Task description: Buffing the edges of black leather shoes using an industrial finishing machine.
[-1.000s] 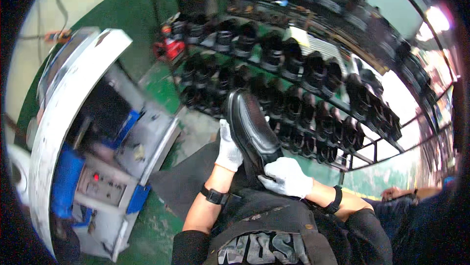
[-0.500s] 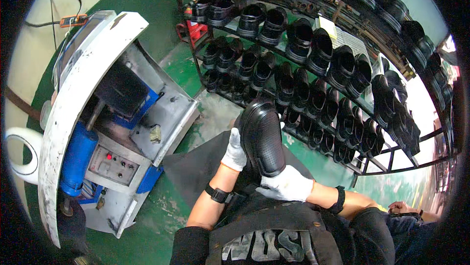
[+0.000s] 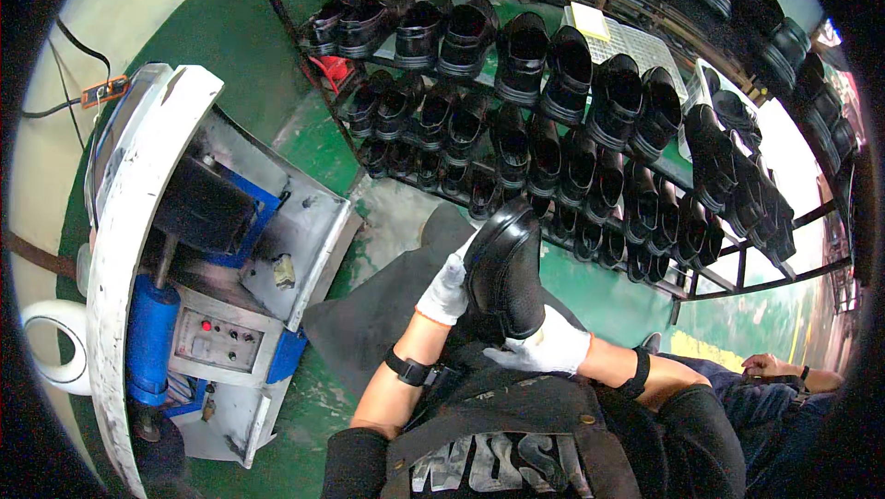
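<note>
A black leather shoe (image 3: 509,276) is held up in front of my apron, its rounded end pointing away from me. My left hand (image 3: 444,292), in a white glove, grips its left side near the middle. Around the near end closes my right hand (image 3: 546,348), also white-gloved; part of its fingers is hidden behind the shoe. A shiny rim runs along the shoe's left and far edge.
A metal rack (image 3: 678,292) with several rows of black shoes stands ahead and to the right. On the left is a white-and-blue machine (image 3: 221,338) with a black roller (image 3: 205,208). Another person's hand (image 3: 763,366) shows at the right.
The shoe has rolled in my hands, so its perforated surface no longer shows and a smoother side faces up. My view has shifted, moving the rack leftward in the picture.
</note>
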Demonstrator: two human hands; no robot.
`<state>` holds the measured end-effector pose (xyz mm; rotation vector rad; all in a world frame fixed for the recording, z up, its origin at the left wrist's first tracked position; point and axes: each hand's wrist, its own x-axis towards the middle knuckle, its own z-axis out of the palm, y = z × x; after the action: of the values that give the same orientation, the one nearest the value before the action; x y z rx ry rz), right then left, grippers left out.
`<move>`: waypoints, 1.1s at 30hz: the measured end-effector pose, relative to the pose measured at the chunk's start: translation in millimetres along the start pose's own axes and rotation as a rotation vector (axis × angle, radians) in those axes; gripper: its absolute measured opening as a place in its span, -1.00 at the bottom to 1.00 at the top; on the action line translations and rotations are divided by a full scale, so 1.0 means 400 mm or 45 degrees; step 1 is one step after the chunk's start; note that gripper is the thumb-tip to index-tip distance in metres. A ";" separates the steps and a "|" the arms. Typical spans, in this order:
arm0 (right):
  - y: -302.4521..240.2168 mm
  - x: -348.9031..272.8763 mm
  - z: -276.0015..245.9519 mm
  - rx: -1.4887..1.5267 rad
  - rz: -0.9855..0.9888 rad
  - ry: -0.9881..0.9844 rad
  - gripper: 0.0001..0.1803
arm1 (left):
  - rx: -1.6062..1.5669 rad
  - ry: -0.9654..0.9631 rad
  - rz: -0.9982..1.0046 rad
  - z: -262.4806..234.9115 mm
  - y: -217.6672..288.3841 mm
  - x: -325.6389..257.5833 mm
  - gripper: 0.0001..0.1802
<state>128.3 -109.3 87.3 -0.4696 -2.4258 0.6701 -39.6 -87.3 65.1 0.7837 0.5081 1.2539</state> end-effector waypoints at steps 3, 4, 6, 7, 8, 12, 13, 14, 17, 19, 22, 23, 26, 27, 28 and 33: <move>0.002 -0.005 -0.007 -0.078 -0.024 0.003 -0.77 | -0.028 0.029 -0.030 -0.014 -0.019 -0.009 0.21; 0.008 -0.017 -0.005 -0.092 -0.006 0.011 -0.77 | -0.078 -0.047 -0.070 -0.026 -0.037 -0.008 0.22; 0.028 -0.049 0.005 -0.186 0.038 -0.111 -0.76 | -0.068 -0.019 -0.136 -0.065 -0.065 -0.013 0.18; 0.028 -0.046 -0.012 -0.274 -0.094 -0.123 -0.74 | -0.060 0.012 -0.194 -0.076 -0.074 -0.011 0.14; 0.026 -0.034 -0.022 -0.366 -0.223 -0.140 -0.71 | -0.132 0.057 -0.148 -0.086 -0.076 -0.010 0.03; 0.057 0.001 0.024 -0.068 0.262 0.241 -0.73 | -0.057 0.483 -0.098 -0.103 -0.096 0.045 0.02; 0.070 0.007 0.028 -0.028 0.372 0.144 -0.72 | -0.158 0.446 -0.114 -0.132 -0.105 0.058 -0.02; 0.078 0.012 0.028 0.018 0.480 0.049 -0.70 | -0.258 0.414 -0.129 -0.155 -0.119 0.071 -0.06; 0.106 0.027 0.043 -0.060 0.620 0.120 -0.64 | -0.217 0.578 -0.251 -0.116 -0.103 0.115 -0.15; 0.129 0.033 0.063 -0.108 0.484 0.422 -0.53 | -0.103 0.641 -0.254 -0.099 -0.104 0.118 -0.19; 0.149 0.009 0.070 0.005 0.650 0.206 -0.48 | -0.099 0.658 -0.302 -0.092 -0.097 0.114 -0.20; 0.153 0.004 0.074 -0.001 0.572 0.324 -0.47 | -0.098 0.635 -0.325 -0.101 -0.103 0.114 -0.20; 0.151 -0.012 0.080 0.165 0.666 0.399 -0.47 | -0.069 0.611 -0.351 -0.106 -0.116 0.110 -0.20; 0.147 -0.018 0.076 0.210 0.735 0.343 -0.46 | -0.037 0.607 -0.360 -0.107 -0.117 0.111 -0.20; 0.147 -0.017 0.074 0.207 0.735 0.347 -0.46 | -0.036 0.603 -0.361 -0.104 -0.118 0.113 -0.20; 0.149 -0.014 0.075 0.250 0.711 0.405 -0.45 | 0.048 0.616 -0.393 -0.079 -0.106 0.115 -0.18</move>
<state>124.9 -74.3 30.5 -1.0984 -1.9075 0.9672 -23.6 -40.0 15.8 0.4054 1.0073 1.1420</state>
